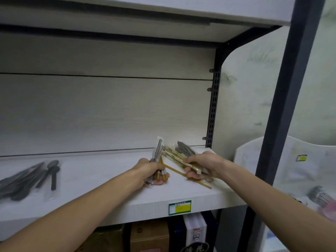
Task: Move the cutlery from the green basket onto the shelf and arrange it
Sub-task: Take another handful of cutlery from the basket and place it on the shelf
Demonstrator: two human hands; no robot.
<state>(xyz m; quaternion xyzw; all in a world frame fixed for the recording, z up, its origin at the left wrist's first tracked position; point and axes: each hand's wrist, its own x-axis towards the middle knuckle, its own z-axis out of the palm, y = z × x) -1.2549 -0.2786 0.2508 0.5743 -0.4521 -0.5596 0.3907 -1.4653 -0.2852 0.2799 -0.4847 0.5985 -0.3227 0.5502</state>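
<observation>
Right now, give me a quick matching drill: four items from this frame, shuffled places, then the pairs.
Things:
1. dark spoons
2. price label
3. wrapped chopsticks
4. cardboard box

Places:
A. below the shelf
B. in the right hand
C. shelf's front edge
D. lying at the shelf's left

Pairs: 1-D, 2-C, 3-B, 4-A

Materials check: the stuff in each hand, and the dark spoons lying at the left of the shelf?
Left hand: cutlery bundle, grey shafts with a dull sheen, likely metal, in clear film. Right hand: chopstick packs, tan and matte, probably bamboo or wood, with grey spoons behind, metal-looking. Dark spoons: matte black, plastic or coated metal, unclear; glossy clear wrap.
</observation>
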